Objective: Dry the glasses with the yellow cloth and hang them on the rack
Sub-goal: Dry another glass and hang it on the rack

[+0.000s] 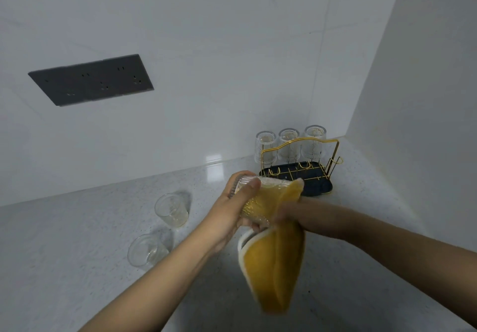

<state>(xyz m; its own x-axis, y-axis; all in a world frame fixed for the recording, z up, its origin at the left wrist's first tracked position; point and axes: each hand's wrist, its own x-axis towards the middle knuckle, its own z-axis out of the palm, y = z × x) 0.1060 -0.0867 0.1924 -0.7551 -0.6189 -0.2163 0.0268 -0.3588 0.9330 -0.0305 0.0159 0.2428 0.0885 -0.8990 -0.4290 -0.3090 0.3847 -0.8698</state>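
Yellow cloth (276,275) w/ white trim – ribbed clear glasses (289,146) – gold rack (299,143), dark tray (320,187).

Pale glossy walls (206,60) meet in a corner above a speckled grey counter (64,254); a dark socket panel (90,79) sits left.

A pale, finely speckled countertop (77,241) is seen filling the lower part of the view, and a bright glint of light is reflected near its back edge. It is bounded behind by a white wall (206,47) and on the right by a second white wall (426,99), so that a corner is formed. A dark grey socket panel (90,79) with several outlets is set into the back wall, well above the counter.
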